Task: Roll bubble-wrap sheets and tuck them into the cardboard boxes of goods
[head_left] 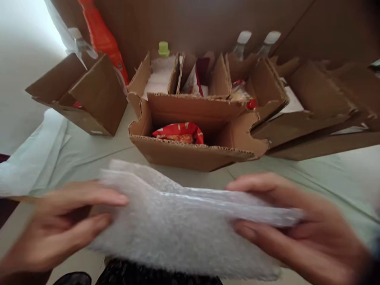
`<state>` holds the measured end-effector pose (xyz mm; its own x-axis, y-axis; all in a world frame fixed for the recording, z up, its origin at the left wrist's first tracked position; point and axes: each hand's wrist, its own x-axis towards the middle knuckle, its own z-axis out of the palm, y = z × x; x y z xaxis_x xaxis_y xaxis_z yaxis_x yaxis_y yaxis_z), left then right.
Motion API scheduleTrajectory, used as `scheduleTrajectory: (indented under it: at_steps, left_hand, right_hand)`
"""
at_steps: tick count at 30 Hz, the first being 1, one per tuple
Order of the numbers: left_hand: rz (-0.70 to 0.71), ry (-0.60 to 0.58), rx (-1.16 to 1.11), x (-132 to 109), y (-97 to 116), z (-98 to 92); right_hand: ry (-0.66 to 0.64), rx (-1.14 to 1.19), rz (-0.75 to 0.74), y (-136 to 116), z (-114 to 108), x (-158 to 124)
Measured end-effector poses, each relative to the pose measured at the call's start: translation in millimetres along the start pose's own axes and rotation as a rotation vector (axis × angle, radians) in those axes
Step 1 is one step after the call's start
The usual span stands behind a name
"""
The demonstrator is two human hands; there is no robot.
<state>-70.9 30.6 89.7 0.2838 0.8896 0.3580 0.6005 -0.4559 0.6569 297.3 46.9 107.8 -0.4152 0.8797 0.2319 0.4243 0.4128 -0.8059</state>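
A folded sheet of clear bubble wrap (178, 233) spans the space between my two hands, low in the view. My left hand (68, 221) pinches its left side between thumb and fingers. At the other end, my right hand (297, 225) grips the upper right part, thumb in front and fingers behind. The layers part a little along the top edge. Just beyond the wrap stands an open cardboard box (192, 154) with a red snack packet (181, 132) inside. Motion blurs both hands and the wrap slightly.
Behind are more open cardboard boxes (314, 91) holding packets and bottles. A separate box (89, 95) stands at the left beside an orange bottle (102, 39). White plastic sheeting (35, 146) lies on the left of the pale tiled floor (101, 150). A brown panel (192, 23) closes off the back.
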Motion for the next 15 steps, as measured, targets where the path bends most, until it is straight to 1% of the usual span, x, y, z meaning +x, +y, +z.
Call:
scheduleTrajectory:
  at_steps: [1,2,4,6,7,8,10,11,12,13,14,15]
  left_hand:
    - [-0.043,-0.085,-0.033,-13.9,-4.2,14.9]
    - [-0.102,-0.163,-0.065,-27.8,-8.0,30.8]
    - [-0.232,-0.261,-0.125,-54.8,-11.9,60.7]
    - [-0.334,-0.286,-0.161,-77.8,-10.0,82.0]
    - [-0.366,-0.277,-0.167,-86.5,-7.4,88.6]
    - [-0.387,-0.254,-0.162,-93.1,-4.1,92.7]
    - [-0.395,-0.198,-0.139,-99.7,3.0,95.7]
    - [-0.393,-0.18,-0.133,-100.3,6.3,95.6]
    - [-0.393,-0.176,-0.134,-99.6,9.3,95.0]
    - [-0.4,-0.18,-0.141,-98.1,12.0,94.3]
    - [-0.414,-0.194,-0.155,-96.1,14.5,93.7]
    - [-0.433,-0.213,-0.172,-94.1,16.7,93.4]
  right_hand:
    - [-0.041,-0.043,0.023,12.0,10.9,-12.3]
    - [-0.052,-0.1,0.066,26.1,22.7,-22.3]
    - [-0.062,-0.207,0.172,56.7,46.6,-35.1]
    - [-0.087,-0.307,0.224,83.2,67.1,-39.0]
    - [-0.074,-0.379,0.204,92.3,74.8,-38.7]
    - [-0.032,-0.469,0.15,97.3,80.5,-37.6]
    - [0.119,-0.657,-0.007,93.7,86.7,-36.1]
    - [0.197,-0.715,-0.078,85.4,88.7,-37.2]
    - [0.244,-0.719,-0.132,73.9,91.2,-40.1]
    - [0.239,-0.665,-0.167,60.5,95.3,-44.8]
    - [0.185,-0.571,-0.186,46.9,101.7,-51.1]
    - [0.098,-0.461,-0.201,34.4,110.7,-58.4]
